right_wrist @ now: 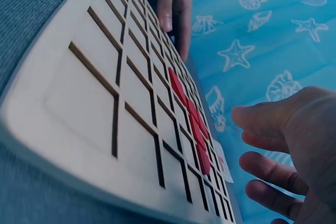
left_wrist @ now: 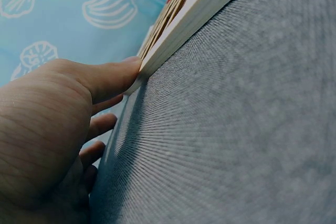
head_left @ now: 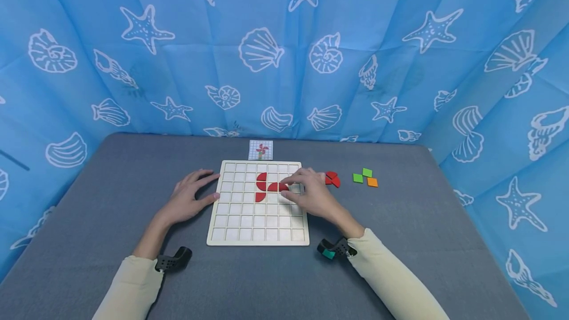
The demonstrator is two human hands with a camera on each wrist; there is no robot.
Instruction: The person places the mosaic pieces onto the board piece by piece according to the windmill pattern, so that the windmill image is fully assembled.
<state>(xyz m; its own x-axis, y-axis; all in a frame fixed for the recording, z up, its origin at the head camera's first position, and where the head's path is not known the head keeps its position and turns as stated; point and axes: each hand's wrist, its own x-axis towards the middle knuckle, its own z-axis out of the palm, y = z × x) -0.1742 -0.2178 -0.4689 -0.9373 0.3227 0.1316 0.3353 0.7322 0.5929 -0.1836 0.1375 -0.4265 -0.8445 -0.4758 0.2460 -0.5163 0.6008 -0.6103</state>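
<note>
A pale wooden grid board [head_left: 258, 243] lies on the grey table. Several red quarter-round pieces [head_left: 260, 196] sit in its upper middle cells, two of them side by side in a row. My left hand [head_left: 188, 199] rests at the board's left edge; the left wrist view shows the thumb [left_wrist: 113, 77] against the rim. Over the board's upper right is my right hand [head_left: 313, 194], its thumb and forefinger beside the rightmost red piece [head_left: 283, 187]. In the right wrist view those fingers [right_wrist: 268, 119] stand apart with nothing between them, off the board.
To the board's right lie several more red pieces [head_left: 332, 179], two green squares [head_left: 357, 178] and an orange square [head_left: 372, 182]. A small card [head_left: 261, 150] printed with a grid and a red pinwheel lies behind the board. A blue seashell curtain [head_left: 284, 88] hangs behind the table.
</note>
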